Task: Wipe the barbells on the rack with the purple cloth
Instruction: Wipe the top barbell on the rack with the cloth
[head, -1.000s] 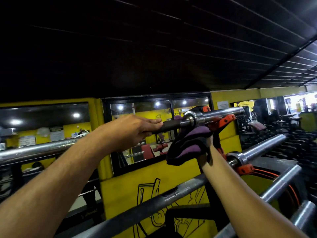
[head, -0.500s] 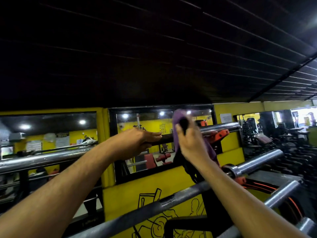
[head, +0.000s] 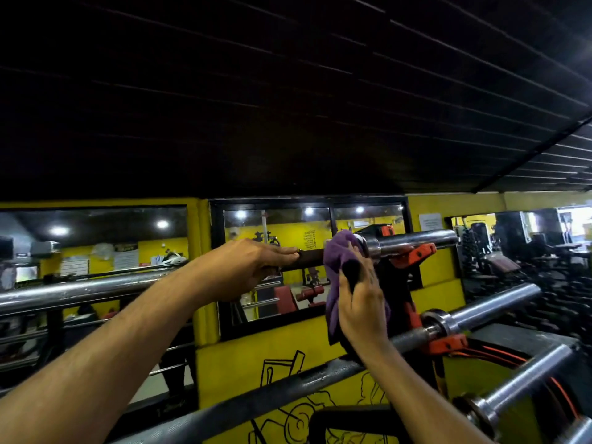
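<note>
The top barbell (head: 413, 240) lies across the orange rack hooks (head: 416, 253), its chrome sleeve pointing right. My left hand (head: 243, 267) grips its dark shaft left of centre. My right hand (head: 360, 302) holds the purple cloth (head: 339, 261), which is draped over the shaft right beside the sleeve collar. A second barbell (head: 490, 307) rests lower on the rack, and a third (head: 256, 402) crosses the foreground below my arms.
Another chrome bar (head: 80, 290) runs off to the left. A yellow wall with mirrors (head: 275, 251) stands behind the rack. More bar ends (head: 519, 386) stick out at lower right. Gym machines fill the dim far right.
My right hand with the cloth has come down from above the top bar and shifted right to the collar. My left hand keeps its grip on the shaft.
</note>
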